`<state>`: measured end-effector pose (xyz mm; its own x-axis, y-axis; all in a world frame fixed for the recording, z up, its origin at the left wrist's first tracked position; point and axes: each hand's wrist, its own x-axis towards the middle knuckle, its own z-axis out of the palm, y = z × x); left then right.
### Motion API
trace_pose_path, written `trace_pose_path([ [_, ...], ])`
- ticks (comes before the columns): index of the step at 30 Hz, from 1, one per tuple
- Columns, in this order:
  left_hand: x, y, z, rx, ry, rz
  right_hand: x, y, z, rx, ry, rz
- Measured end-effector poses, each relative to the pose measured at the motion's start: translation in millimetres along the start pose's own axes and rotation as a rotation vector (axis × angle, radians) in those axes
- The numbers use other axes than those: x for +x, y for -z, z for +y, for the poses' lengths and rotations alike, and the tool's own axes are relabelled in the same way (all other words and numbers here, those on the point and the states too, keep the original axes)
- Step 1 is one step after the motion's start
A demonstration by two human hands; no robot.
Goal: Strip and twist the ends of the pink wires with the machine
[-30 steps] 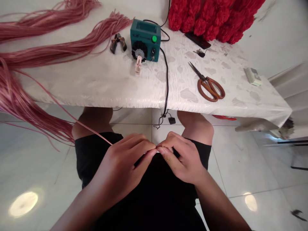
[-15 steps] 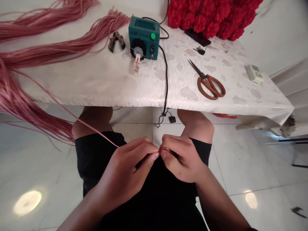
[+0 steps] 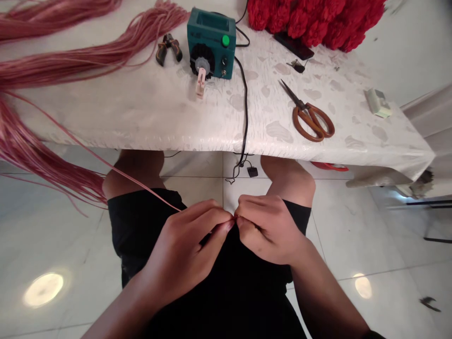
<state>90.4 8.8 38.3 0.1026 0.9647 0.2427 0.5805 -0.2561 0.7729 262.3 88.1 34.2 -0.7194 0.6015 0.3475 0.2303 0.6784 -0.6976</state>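
Observation:
Over my lap, my left hand (image 3: 197, 242) pinches a thin pink cord (image 3: 123, 175), thumb against forefinger. The cord runs from the left side of the table down into this hand. Fingertip to fingertip with it, my right hand (image 3: 266, 228) is closed in a pinch on the short end of the same cord. Only a tiny reddish bit shows between the two hands; the rest of that end is hidden by my fingers. A thick bundle of pink cords (image 3: 45, 160) hangs off the table edge to my left.
On the table (image 3: 148, 117) stand a green machine (image 3: 212, 44) with a clip and black cable, pliers (image 3: 168, 49), scissors (image 3: 310, 117), a phone (image 3: 293, 45), red fabric flowers (image 3: 314, 21) and a small pale box (image 3: 378, 103). More pink cord bundles (image 3: 81, 61) lie at left.
My hands have drawn slightly closer, so less cord shows between the fingertips. The right fingers have curled in a little. The whole view has shifted slightly.

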Motion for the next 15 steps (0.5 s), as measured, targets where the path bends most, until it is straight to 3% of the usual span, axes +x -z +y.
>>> trace_pose_path([
  [6, 7.0, 5.2, 2.5, 0.177, -0.054, 0.064, 0.9, -4.0, 2.1, -0.093, 0.019, 0.043],
  [15, 17.4, 14.0, 7.9, 0.398, -0.080, -0.077, -3.7, -12.1, 11.3, -0.303, 0.134, 0.080],
])
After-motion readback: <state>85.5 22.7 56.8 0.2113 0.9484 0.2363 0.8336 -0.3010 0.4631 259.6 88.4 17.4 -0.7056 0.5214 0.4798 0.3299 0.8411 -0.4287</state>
